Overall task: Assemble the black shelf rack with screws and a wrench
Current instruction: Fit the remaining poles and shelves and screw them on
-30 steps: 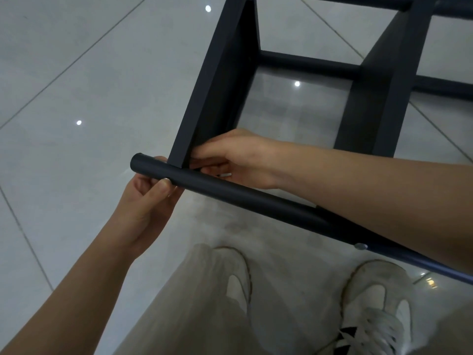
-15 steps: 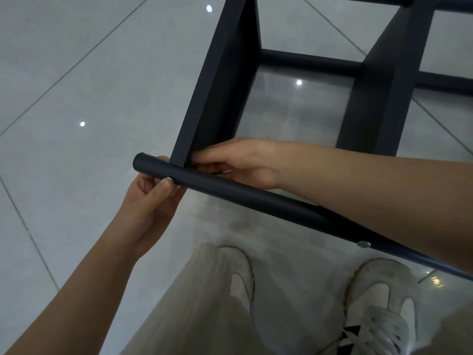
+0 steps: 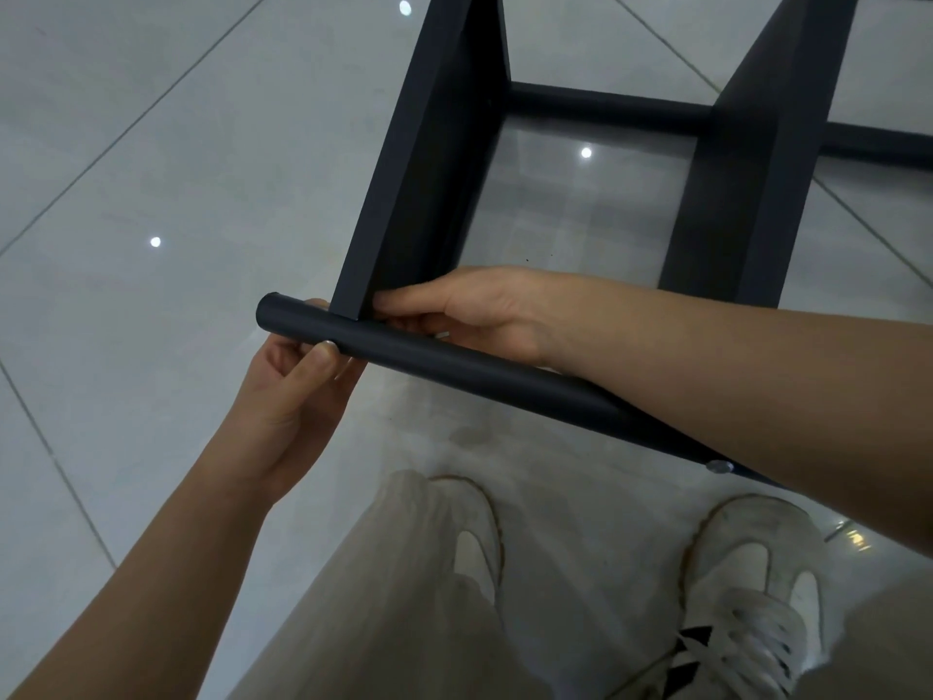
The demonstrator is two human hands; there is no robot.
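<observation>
Gripping hand: the left hand (image 3: 298, 391) reaches up from below and holds the near black tube (image 3: 454, 361) close to its left end, with the thumb on the tube's front and the fingers curled behind it.
Right hand: the right hand (image 3: 474, 315) crosses over the tube, its fingertips at the corner where the left panel (image 3: 429, 159) meets the tube. A small silver piece (image 3: 443, 334) shows under the palm. I cannot tell whether the fingers grasp it.
Rack: the black shelf rack (image 3: 747, 169) stretches away from the person above the floor. Two flat panels run from the near tube to a far cross tube (image 3: 606, 106).
Screw: a round silver screw head (image 3: 719, 466) sits in the near tube, just below the right forearm.
Floor: the floor (image 3: 151, 144) is glossy grey tile with small bright reflections.
Feet: white shoes (image 3: 752, 563) and pale trousers (image 3: 383, 598) show below the tube.
</observation>
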